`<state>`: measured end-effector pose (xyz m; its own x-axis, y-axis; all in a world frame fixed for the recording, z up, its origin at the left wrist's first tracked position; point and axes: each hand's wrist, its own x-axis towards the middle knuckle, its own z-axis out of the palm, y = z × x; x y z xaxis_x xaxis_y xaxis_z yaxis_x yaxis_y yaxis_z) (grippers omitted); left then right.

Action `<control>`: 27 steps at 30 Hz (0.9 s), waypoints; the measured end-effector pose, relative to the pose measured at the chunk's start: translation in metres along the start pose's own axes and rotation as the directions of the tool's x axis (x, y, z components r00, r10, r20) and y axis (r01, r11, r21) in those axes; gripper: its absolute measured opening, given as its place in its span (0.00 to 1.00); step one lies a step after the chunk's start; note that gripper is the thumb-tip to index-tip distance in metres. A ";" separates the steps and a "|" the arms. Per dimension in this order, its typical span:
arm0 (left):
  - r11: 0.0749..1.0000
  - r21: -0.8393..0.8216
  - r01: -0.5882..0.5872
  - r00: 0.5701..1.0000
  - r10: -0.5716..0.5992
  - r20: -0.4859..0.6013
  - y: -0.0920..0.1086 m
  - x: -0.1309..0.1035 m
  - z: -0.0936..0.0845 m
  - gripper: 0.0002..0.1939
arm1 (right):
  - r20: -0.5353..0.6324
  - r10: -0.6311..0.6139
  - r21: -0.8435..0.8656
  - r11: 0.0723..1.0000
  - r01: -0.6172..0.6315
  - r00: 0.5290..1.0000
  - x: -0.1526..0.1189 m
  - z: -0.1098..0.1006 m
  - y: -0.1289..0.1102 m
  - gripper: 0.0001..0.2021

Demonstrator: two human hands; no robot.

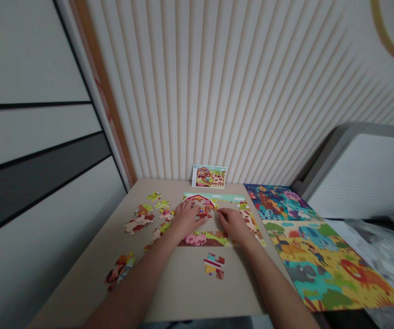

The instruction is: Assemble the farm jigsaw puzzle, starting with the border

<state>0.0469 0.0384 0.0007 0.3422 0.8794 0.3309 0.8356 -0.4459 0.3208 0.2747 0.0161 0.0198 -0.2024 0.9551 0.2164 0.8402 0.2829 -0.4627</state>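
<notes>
A partly assembled farm puzzle (197, 239) lies on the beige table, its frame of pieces around a middle with gaps. My left hand (186, 216) rests over the left part of it, fingers apart, beside a red barn piece (205, 212). At the right of that piece, my right hand (230, 221) is above the puzzle with its fingers drawn together; whatever is at its fingertips is too small to make out. Loose pieces (138, 223) are spread left of the puzzle. Nearer to me lie joined red and blue pieces (214, 266).
A picture card (209, 177) stands at the table's back edge (169, 183). More loose pieces (119, 269) lie at the front left. At the right are a blue puzzle (281, 203) and a yellow animal puzzle (327, 265), near clear plastic (385, 246).
</notes>
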 end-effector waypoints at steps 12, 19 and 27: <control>0.999 0.032 -0.003 1.000 0.002 0.017 0.000 -0.001 0.005 0.16 | -0.001 -0.028 0.006 1.000 0.028 1.000 -0.001 -0.001 -0.001 0.16; 1.000 -0.002 -0.024 1.000 0.024 0.015 -0.002 -0.003 0.004 0.15 | 0.005 -0.021 0.004 1.000 0.021 1.000 -0.001 -0.001 -0.001 0.16; 1.000 0.015 -0.018 1.000 0.018 0.010 -0.001 -0.004 0.003 0.15 | 0.001 -0.034 -0.004 0.999 0.034 0.999 -0.002 0.000 -0.001 0.16</control>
<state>0.0457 0.0358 -0.0043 0.3611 0.8729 0.3280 0.8357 -0.4590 0.3015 0.2744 0.0143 0.0203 -0.2315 0.9449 0.2313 0.8346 0.3151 -0.4518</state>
